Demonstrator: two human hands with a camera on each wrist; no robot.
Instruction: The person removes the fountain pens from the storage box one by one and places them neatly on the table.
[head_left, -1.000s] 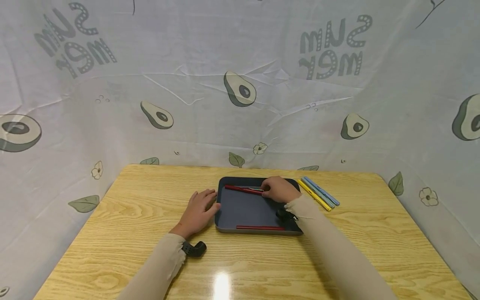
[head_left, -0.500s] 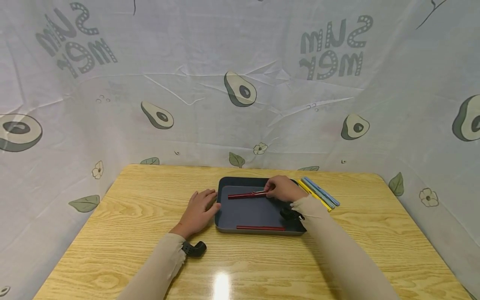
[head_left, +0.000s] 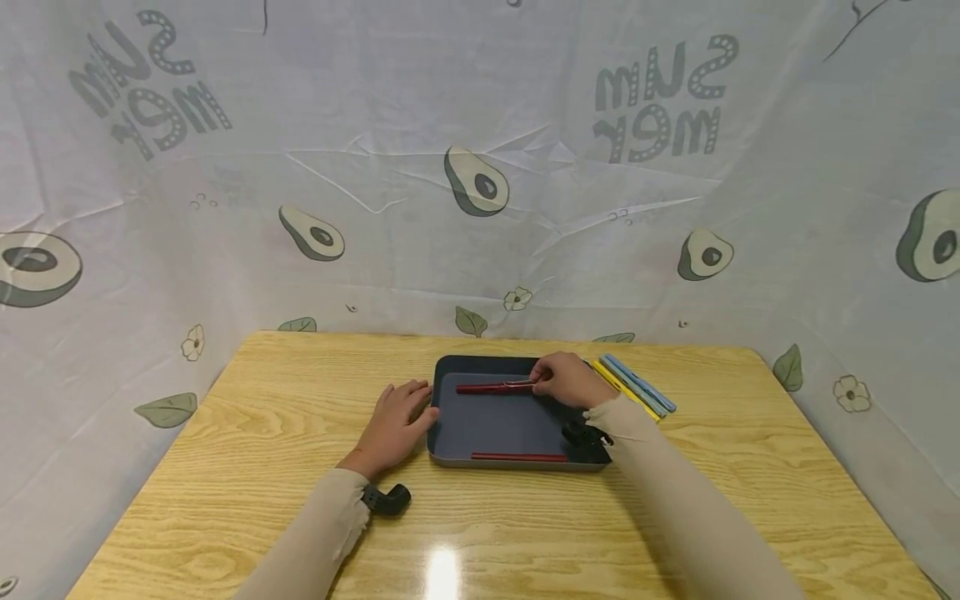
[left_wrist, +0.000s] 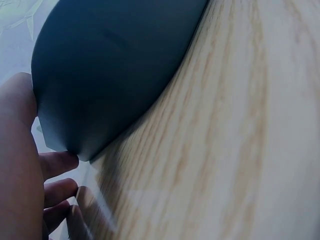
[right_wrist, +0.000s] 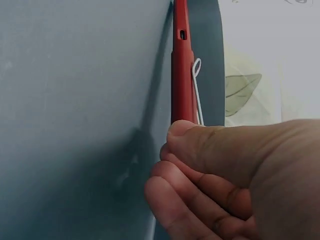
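My right hand [head_left: 570,379] pinches one end of a red pen [head_left: 487,388] between thumb and fingers, over the back part of a dark grey tray [head_left: 487,429]. In the right wrist view the pen [right_wrist: 182,90] shows a wire clip and a small slot in its barrel, and its shadow falls on the tray floor. A second red pen [head_left: 517,457] lies along the tray's front wall. My left hand [head_left: 393,425] rests at the tray's left side, fingers relaxed. Its thumb and fingertips are right at the tray wall [left_wrist: 115,65] in the left wrist view.
Right of the tray, a yellow pen [head_left: 626,390] and blue pens [head_left: 641,385] lie side by side on the wooden table [head_left: 300,367]. A pale printed cloth [head_left: 390,275] hangs behind the table.
The red pen in my right hand has shifted slightly right and turned from slanting to nearly level with the tray's back wall. My left hand has stayed at the tray's side.
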